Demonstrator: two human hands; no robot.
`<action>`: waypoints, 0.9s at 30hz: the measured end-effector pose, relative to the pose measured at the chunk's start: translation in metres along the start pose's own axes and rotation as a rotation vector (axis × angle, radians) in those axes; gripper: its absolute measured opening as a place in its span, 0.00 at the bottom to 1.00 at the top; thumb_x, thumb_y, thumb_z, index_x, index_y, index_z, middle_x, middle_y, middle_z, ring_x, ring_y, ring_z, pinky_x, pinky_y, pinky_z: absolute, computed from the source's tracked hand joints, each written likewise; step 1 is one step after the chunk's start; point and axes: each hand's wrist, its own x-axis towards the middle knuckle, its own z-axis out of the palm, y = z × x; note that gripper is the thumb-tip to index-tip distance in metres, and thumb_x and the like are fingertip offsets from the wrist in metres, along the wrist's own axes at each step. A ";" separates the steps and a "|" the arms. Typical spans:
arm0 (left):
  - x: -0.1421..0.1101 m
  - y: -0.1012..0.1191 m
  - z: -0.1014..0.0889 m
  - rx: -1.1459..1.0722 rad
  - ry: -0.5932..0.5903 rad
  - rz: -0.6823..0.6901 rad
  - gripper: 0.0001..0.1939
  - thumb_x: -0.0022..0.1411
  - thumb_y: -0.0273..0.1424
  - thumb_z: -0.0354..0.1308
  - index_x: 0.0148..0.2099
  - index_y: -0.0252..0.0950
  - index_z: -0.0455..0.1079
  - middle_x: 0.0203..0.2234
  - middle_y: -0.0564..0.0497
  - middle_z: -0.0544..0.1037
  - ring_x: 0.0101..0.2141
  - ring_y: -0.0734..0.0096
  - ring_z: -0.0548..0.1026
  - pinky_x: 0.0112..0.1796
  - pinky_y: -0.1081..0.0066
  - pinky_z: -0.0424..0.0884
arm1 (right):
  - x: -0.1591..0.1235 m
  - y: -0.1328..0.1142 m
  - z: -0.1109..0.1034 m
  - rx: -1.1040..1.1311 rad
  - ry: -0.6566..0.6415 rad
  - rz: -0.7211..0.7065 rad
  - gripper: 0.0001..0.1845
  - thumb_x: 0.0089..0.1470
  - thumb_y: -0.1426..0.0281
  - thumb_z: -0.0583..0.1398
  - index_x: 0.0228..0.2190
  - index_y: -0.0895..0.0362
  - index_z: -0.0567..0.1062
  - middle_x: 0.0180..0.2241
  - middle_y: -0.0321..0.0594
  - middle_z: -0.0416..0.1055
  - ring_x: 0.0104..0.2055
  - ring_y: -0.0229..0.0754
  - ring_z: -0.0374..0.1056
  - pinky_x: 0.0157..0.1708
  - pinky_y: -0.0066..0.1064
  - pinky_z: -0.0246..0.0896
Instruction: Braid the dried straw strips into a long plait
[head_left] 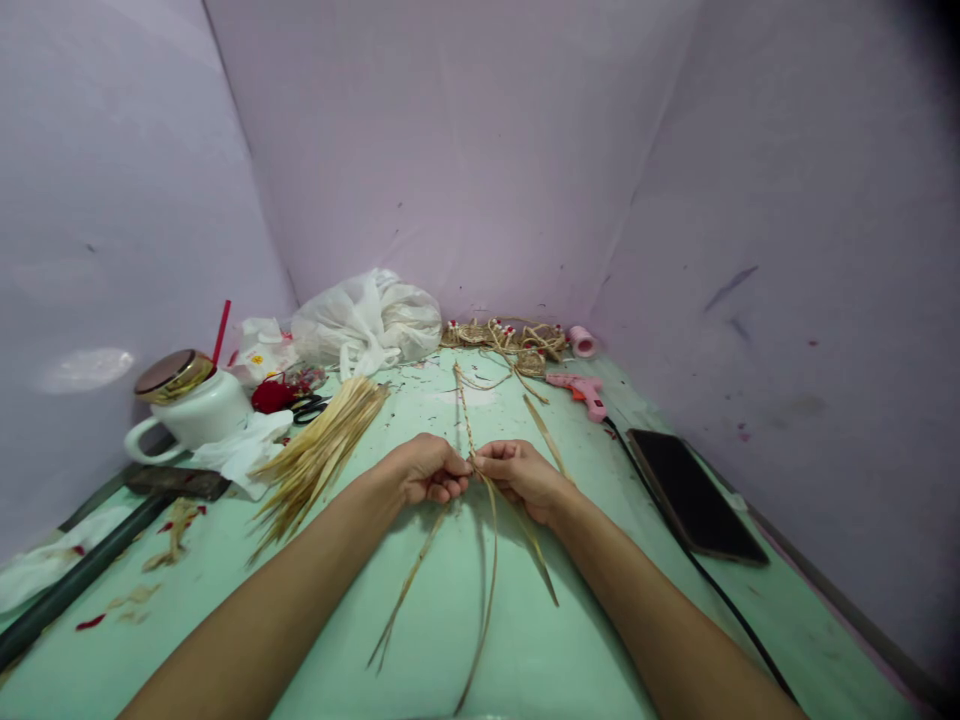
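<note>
From where I stand, the braid (465,410) runs straight out ahead of the hands, toward the back wall (480,150), its long axis pointing away from the person and tipping a touch to the left at the far end. Its near end sits right at the fingertips, midway between the arms. Left hand (466,467) and right hand (475,463) meet there, both pinched narrow on the plait, the left with its other fingers curled under. Neither is clearly nearer; the tips almost touch.

Three tails (491,570) fan back toward the person: one slants left and splits at its end, one drops down the middle, one slants right from beneath the right hand.

Now the count. One braid in hand. One loose strip (544,425) just beyond the right wrist. One bundle (330,450) of straw to the left, its stalks too many to number. On the right, one glue gun (585,392), one phone (694,495), one pink spool (582,342). On the left, one mug (202,410), one hammer (178,483), one pair of scissors (309,408). One plastic bag (367,325) at the back, beside a heap of woven pieces (517,338); those overlap, so I can't tell how many.
</note>
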 end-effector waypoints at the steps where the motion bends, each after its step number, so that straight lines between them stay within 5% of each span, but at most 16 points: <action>1: 0.000 0.000 0.001 0.012 0.015 0.004 0.07 0.47 0.20 0.50 0.20 0.27 0.64 0.10 0.52 0.66 0.10 0.83 0.61 0.10 0.82 0.55 | 0.000 0.000 0.000 -0.007 -0.001 -0.004 0.09 0.36 0.67 0.61 0.20 0.61 0.68 0.11 0.27 0.56 0.12 0.25 0.42 0.14 0.23 0.31; 5: -0.001 -0.001 0.006 0.054 0.069 0.051 0.05 0.44 0.20 0.50 0.20 0.27 0.65 0.10 0.53 0.65 0.10 0.82 0.60 0.09 0.81 0.51 | -0.002 -0.002 -0.001 -0.030 -0.016 0.000 0.10 0.36 0.67 0.61 0.18 0.61 0.68 0.12 0.29 0.60 0.12 0.25 0.43 0.14 0.24 0.31; 14: -0.001 -0.004 0.007 0.147 0.114 0.156 0.03 0.40 0.26 0.54 0.19 0.30 0.64 0.10 0.55 0.64 0.10 0.81 0.59 0.10 0.79 0.50 | 0.002 -0.001 -0.004 -0.129 0.050 -0.104 0.05 0.33 0.74 0.61 0.18 0.62 0.70 0.17 0.35 0.68 0.19 0.30 0.59 0.19 0.22 0.49; 19: -0.001 -0.005 0.006 0.225 0.144 0.151 0.05 0.38 0.28 0.54 0.17 0.32 0.62 0.07 0.56 0.61 0.09 0.83 0.55 0.10 0.79 0.47 | 0.004 0.002 -0.004 -0.360 0.051 -0.210 0.04 0.36 0.73 0.58 0.20 0.61 0.71 0.19 0.38 0.69 0.21 0.33 0.61 0.21 0.23 0.52; 27: -0.004 -0.008 0.019 0.289 0.264 0.169 0.07 0.37 0.26 0.52 0.13 0.33 0.58 0.04 0.58 0.56 0.08 0.83 0.52 0.10 0.78 0.45 | -0.018 -0.010 0.006 -0.884 0.302 -0.196 0.05 0.36 0.71 0.58 0.17 0.59 0.74 0.16 0.39 0.69 0.19 0.35 0.59 0.19 0.26 0.46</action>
